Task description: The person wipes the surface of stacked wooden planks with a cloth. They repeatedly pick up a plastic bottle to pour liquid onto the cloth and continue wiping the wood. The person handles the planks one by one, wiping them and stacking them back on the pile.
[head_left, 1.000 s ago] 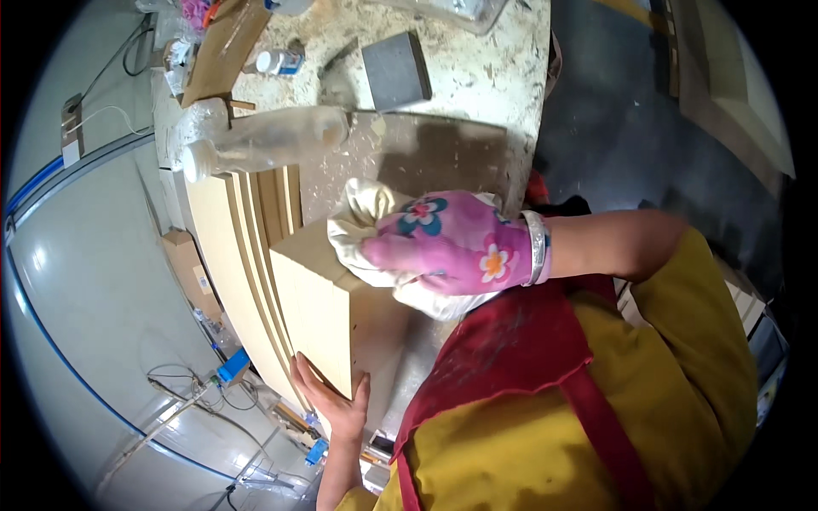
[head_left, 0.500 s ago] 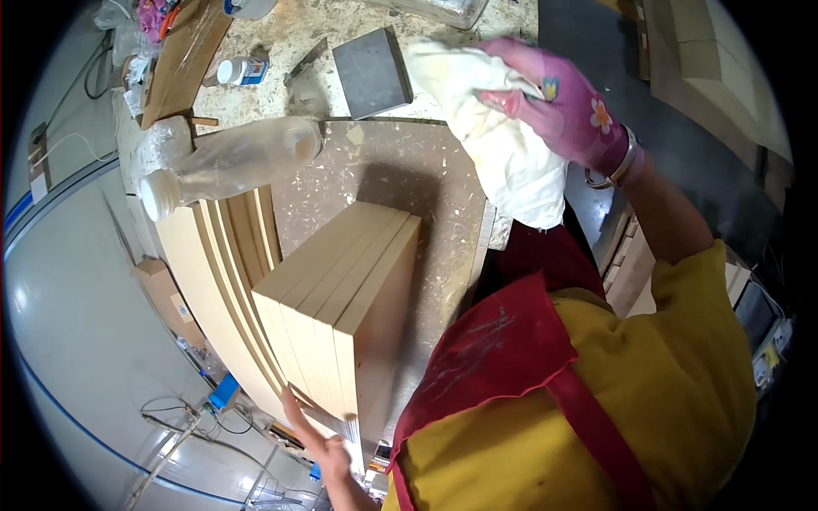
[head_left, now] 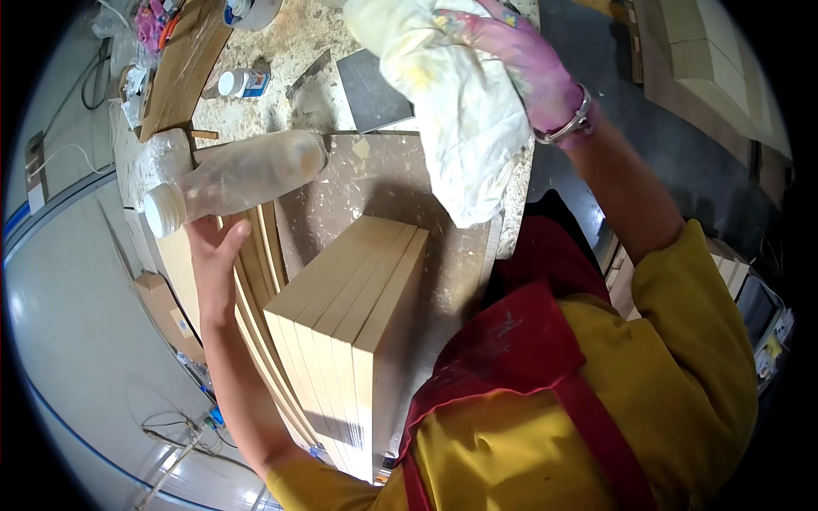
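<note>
My left hand (head_left: 216, 249) is bare and reaches up to the neck end of a clear plastic bottle (head_left: 256, 173) with a white cap, which lies on its side. Its thumb stands apart from the fingers, whose tips disappear behind the bottle. My right hand (head_left: 532, 72), in a pink flowered glove, grips a bunched white cloth (head_left: 464, 115) with yellowish stains. The cloth hangs over the worktable, partly covering a dark grey square block (head_left: 371, 89). Nearest me, a stack of pale wooden boards (head_left: 341, 298) stands on edge.
Long pale strips (head_left: 271, 243) stand left of the boards. A small white bottle with a blue label (head_left: 244, 83), a cardboard piece (head_left: 183, 64) and a bubble-wrapped bundle (head_left: 162, 157) lie on the stained worktable (head_left: 290, 25). More panels (head_left: 707, 60) are stacked at far right.
My left hand has moved up from beside the lower end of the boards to the clear bottle. My right hand has carried the cloth leftward, over part of the grey block.
</note>
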Demonstrator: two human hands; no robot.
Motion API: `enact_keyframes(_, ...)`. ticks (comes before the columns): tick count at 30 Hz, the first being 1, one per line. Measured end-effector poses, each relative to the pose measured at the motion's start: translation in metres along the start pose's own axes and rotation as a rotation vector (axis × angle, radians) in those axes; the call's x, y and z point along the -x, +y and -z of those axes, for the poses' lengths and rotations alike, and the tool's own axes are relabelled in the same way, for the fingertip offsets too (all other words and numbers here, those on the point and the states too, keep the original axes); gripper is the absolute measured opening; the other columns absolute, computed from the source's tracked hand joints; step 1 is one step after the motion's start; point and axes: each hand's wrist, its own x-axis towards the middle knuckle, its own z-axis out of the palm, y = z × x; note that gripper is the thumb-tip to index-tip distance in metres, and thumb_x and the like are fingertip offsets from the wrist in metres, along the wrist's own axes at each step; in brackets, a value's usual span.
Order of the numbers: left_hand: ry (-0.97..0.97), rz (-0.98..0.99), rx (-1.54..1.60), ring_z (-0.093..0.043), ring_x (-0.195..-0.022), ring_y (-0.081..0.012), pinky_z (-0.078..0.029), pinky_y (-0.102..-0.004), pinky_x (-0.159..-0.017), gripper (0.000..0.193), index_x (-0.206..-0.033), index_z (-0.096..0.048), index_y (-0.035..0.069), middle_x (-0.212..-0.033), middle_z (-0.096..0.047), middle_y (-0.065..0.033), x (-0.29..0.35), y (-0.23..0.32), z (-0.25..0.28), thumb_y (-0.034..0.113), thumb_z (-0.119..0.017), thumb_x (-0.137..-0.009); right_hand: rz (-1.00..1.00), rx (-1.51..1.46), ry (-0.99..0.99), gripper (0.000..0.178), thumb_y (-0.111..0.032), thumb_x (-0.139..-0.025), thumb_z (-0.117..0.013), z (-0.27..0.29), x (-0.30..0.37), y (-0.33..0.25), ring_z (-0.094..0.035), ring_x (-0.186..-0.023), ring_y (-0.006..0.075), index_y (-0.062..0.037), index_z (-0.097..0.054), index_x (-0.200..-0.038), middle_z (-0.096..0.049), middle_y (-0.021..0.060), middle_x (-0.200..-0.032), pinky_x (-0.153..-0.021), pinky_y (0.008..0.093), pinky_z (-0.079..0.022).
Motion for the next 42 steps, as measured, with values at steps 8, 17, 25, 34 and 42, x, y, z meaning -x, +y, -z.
enact_keyframes(8,0.075,-0.042,0.012,-0.047,-0.121,-0.0258,-0.039,-0.0384,-0.103,0.079,-0.133,-0.039,0.004,-0.133,-0.047,-0.0122,-0.036,0.017,-0.040,0.022,-0.083,-0.070,-0.149,0.149,0.007,0.042,-0.012,-0.097,-0.047,0.042,0.025,-0.003,-0.057,-0.111,0.0237,0.0022,-0.039,-0.136,-0.056,0.0159,-0.124,-0.100,0.0351,-0.042)
enact_keyframes(17,-0.073,-0.630,-1.140,-0.054,-0.108,-0.0288,-0.042,-0.0412,-0.089,0.066,-0.120,-0.054,0.014,-0.118,-0.056,-0.0073,-0.031,0.073,-0.071,0.003,-0.078,-0.060,-0.269,-0.193,0.024,0.039,-0.023,-0.095,-0.054,-0.025,0.028,0.014,-0.057,-0.105,0.0149,-0.0080,-0.049,-0.130,-0.059,0.0101,-0.116,-0.081,0.0233,-0.052)
enact_keyframes(25,-0.019,-0.703,-1.442,-0.057,-0.097,-0.0250,-0.044,-0.0401,-0.081,0.057,-0.118,-0.054,0.018,-0.099,-0.055,-0.0066,-0.028,0.091,-0.055,0.002,-0.069,-0.065,-0.252,-0.172,-0.044,0.042,-0.011,-0.097,-0.044,-0.028,0.026,0.043,-0.061,-0.100,0.0173,-0.0080,-0.041,-0.138,-0.058,0.0084,-0.120,-0.084,0.0281,-0.053)
enact_keyframes(34,-0.054,-0.730,-1.687,-0.058,-0.084,-0.0231,-0.047,-0.0368,-0.073,0.038,-0.109,-0.054,0.016,-0.088,-0.053,-0.0058,-0.025,0.106,-0.053,0.005,-0.061,-0.073,-0.345,-0.388,0.033,0.033,-0.021,-0.099,-0.046,-0.031,0.035,0.041,-0.066,-0.091,0.0190,-0.0037,-0.050,-0.127,-0.063,0.0115,-0.111,-0.078,0.0340,-0.057)
enact_keyframes(42,-0.102,-0.775,-1.750,-0.058,-0.080,-0.0208,-0.048,-0.0352,-0.071,0.026,-0.097,-0.051,0.015,-0.085,-0.053,-0.0040,-0.023,0.112,-0.051,0.006,-0.059,-0.074,-0.432,-0.520,0.062,0.034,-0.023,-0.100,-0.044,-0.023,0.038,0.039,-0.066,-0.094,0.0216,-0.0013,-0.051,-0.126,-0.064,0.0141,-0.112,-0.084,0.0353,-0.056)
